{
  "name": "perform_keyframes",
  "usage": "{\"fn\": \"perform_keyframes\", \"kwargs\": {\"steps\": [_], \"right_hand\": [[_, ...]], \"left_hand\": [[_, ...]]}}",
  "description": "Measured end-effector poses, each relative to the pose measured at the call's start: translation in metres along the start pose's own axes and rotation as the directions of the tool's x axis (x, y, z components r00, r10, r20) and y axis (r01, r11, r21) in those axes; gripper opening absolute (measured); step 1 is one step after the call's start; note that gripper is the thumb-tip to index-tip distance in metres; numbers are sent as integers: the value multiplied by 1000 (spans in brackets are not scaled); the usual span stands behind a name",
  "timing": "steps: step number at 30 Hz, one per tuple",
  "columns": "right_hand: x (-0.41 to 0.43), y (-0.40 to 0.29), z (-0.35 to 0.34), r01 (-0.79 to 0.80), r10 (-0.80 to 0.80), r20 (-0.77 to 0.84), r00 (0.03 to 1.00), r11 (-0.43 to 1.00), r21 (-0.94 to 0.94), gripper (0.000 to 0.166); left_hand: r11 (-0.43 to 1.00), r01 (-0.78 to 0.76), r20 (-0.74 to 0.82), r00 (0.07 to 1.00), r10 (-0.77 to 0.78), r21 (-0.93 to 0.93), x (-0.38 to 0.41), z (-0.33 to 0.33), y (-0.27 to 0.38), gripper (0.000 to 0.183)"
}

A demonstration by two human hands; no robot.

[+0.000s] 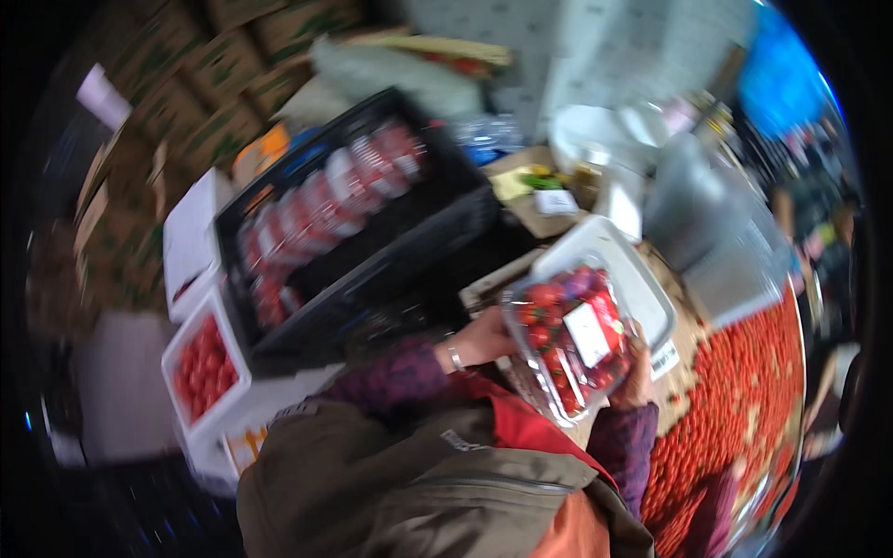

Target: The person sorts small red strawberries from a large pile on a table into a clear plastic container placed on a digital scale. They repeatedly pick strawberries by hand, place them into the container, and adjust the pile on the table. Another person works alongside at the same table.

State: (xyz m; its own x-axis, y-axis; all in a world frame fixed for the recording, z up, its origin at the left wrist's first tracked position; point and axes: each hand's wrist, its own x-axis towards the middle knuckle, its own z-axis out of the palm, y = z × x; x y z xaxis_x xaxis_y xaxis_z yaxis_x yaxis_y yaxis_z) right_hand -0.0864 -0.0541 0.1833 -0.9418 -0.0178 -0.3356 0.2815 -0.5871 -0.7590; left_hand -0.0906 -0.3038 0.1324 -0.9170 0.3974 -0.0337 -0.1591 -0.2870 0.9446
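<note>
Between both hands I hold a clear plastic clamshell box (548, 314) packed with small red and darker tomatoes. A label (587, 335) in white and red is on its lid. My left hand (486, 337) grips the box's left side, a bracelet at the wrist. On the opposite side, my right hand (635, 370) clasps the edge with the fingers partly hidden. Below and beyond the box lies a white plastic tray (645, 293). To the left, a black crate (370, 296) holds a row of similar filled packs (335, 195).
Many loose cherry tomatoes (750, 356) cover the right of the table, where another person's sleeve (715, 509) reaches in. A white foam box (206, 370) of tomatoes stands left. Cardboard boxes (209, 77) are stacked behind. A translucent plastic bin (711, 223) stands beyond the tray.
</note>
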Motion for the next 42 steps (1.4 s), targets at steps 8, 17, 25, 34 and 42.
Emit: {"fn": "perform_keyframes", "kwargs": {"steps": [8,17,25,34,42], "right_hand": [[22,42,27,-181,162,181,970,978,99,45],[14,52,137,327,-3,692,722,883,-337,52],[0,56,88,-185,412,438,799,862,-472,26],[-10,67,62,-261,467,354,811,829,-495,24],[-13,62,10,-282,519,331,788,783,-554,26]], "left_hand": [[780,-57,-323,927,-190,-623,-42,-18,25,43],[926,-275,-689,725,21,-260,-113,-78,107,39],[973,35,-925,321,203,226,-199,-205,185,46],[873,437,-967,219,131,217,-204,-306,145,71],[112,712,-717,697,-2,693,-203,-355,51,42]]}}
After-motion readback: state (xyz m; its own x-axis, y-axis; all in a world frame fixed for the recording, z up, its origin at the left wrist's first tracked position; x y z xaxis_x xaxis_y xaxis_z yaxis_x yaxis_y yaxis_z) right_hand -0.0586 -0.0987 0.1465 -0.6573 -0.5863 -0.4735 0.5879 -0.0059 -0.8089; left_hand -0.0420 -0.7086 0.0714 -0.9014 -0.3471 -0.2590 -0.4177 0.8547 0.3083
